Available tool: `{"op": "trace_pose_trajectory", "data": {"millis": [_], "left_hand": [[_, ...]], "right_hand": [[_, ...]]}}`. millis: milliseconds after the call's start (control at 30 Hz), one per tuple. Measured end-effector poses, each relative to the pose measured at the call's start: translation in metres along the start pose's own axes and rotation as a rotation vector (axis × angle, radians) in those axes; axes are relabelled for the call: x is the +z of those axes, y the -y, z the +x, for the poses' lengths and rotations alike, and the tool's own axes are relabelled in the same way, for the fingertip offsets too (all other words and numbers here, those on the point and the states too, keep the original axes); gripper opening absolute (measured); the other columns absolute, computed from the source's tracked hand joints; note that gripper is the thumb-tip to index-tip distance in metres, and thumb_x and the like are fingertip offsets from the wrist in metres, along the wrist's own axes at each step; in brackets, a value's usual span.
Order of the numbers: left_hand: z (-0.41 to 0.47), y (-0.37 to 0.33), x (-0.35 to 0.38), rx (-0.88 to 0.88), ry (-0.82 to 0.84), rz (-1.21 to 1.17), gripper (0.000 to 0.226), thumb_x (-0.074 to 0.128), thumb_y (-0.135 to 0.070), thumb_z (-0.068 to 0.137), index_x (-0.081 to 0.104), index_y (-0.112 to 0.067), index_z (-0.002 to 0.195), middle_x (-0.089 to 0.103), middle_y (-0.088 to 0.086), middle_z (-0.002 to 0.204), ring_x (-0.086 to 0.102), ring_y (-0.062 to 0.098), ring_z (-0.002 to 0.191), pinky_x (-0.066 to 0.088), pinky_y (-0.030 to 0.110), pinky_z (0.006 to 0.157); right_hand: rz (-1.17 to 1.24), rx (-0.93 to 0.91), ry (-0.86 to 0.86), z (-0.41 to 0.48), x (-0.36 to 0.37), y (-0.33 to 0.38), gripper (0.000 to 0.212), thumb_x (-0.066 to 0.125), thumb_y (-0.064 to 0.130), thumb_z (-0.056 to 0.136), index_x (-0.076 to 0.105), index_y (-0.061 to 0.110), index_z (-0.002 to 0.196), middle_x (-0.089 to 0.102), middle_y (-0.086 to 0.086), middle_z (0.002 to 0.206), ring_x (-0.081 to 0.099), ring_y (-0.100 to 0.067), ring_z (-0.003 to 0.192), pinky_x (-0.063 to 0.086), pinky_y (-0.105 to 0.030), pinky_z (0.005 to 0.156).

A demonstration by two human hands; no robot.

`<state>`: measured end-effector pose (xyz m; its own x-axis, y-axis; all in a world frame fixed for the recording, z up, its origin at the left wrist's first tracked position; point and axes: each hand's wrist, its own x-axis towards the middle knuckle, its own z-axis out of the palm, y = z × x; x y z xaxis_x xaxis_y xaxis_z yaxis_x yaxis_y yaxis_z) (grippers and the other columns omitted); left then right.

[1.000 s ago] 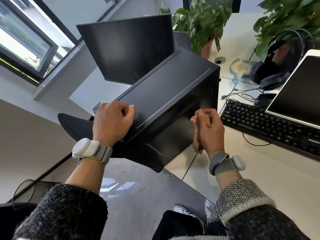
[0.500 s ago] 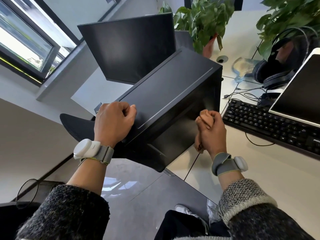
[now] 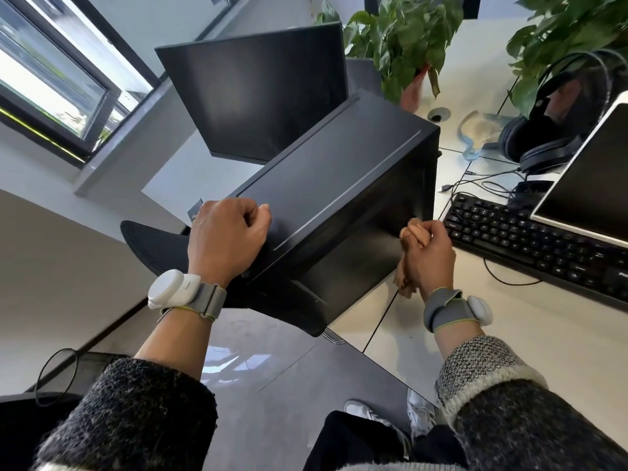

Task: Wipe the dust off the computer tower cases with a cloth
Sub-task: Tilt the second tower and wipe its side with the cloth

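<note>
Currently the black computer tower case (image 3: pixel 339 198) sits at frame centre on the white desk (image 3: pixel 543 334), between both hands. Left hand (image 3: pixel 227 239): fingers clenched into a fist, resting on the top panel at its lower-left end. Right hand (image 3: pixel 430 256): fingers curled tight round a bunched tan cloth (image 3: pixel 413 232), which presses against the dark side panel, just left of the keyboard (image 3: pixel 543 246). Versus 1.0 s ago: the cloth hand is slightly farther right along the side panel; the left fist is unchanged.

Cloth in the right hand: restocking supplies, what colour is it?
The cloth is peach-tan, bunched in the right hand; head view shows it best.
</note>
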<state>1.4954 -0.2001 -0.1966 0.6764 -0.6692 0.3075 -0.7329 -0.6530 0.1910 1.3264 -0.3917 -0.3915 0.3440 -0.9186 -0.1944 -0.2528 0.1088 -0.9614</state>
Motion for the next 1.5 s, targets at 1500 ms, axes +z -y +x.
{"op": "trace_pose_trajectory", "data": {"millis": [1500], "left_hand": [[0.001, -0.001, 0.001, -0.012, 0.012, 0.033, 0.052, 0.061, -0.032, 0.097, 0.045, -0.013, 0.051, 0.04, -0.002, 0.045, 0.044, 0.016, 0.047, 0.042, 0.032, 0.058]], "right_hand": [[-0.011, 0.022, -0.139, 0.051, -0.017, 0.012, 0.02, 0.061, 0.032, 0.092, 0.068, 0.019, 0.105, 0.072, -0.003, 0.098, 0.067, -0.027, 0.097, 0.054, -0.043, 0.092]]}}
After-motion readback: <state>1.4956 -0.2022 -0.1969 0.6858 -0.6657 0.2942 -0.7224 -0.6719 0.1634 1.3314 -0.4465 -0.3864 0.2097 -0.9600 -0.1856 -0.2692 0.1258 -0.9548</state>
